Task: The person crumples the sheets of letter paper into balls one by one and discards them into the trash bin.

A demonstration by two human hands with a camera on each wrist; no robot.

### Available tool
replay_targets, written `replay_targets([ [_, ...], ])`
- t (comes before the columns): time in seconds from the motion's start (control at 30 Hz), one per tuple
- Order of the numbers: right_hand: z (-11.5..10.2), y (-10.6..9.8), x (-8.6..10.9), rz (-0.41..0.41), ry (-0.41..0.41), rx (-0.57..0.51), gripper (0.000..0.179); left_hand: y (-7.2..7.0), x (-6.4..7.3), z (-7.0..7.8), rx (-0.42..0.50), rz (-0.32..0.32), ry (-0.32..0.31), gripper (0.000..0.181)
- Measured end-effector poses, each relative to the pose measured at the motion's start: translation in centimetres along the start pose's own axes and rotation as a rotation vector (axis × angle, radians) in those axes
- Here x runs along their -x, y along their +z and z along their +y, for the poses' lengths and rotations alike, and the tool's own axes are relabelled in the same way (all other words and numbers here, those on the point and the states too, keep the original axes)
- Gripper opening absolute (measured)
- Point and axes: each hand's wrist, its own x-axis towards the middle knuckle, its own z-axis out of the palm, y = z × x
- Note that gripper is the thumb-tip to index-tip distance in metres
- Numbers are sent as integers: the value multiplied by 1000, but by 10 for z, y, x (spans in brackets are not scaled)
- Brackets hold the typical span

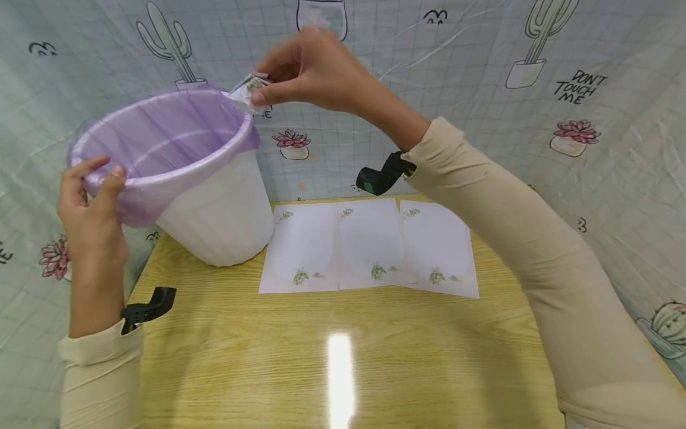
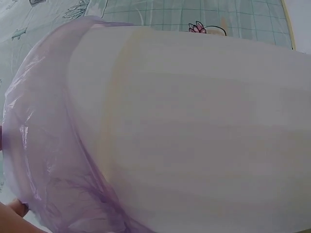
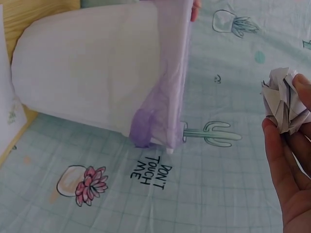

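A white trash bin [image 1: 225,208] lined with a thin purple plastic bag [image 1: 155,134] leans at the table's back left. My left hand [image 1: 95,208] grips its lined rim on the near left side. In the left wrist view the bin's wall [image 2: 204,131] fills most of the picture, and only a fingertip and the edge of the hand show. Above the rim's far right side, my right hand [image 1: 316,74] pinches a crumpled ball of paper [image 1: 249,94]. The right wrist view shows that paper ball [image 3: 284,102] between thumb and fingers, apart from the bin.
Three white sheets with small green plant prints, among them a middle sheet [image 1: 370,244], lie side by side at the back of the wooden table [image 1: 257,351]. Behind hangs a cloth [image 1: 461,119] printed with cacti. Black wrist cameras sit on both wrists.
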Motion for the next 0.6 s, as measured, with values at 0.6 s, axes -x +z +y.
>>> replay_targets([
  [0.6, 13, 13, -46, -180, 59, -29, 26, 4, 7, 0, -136, -5, -21, 36],
])
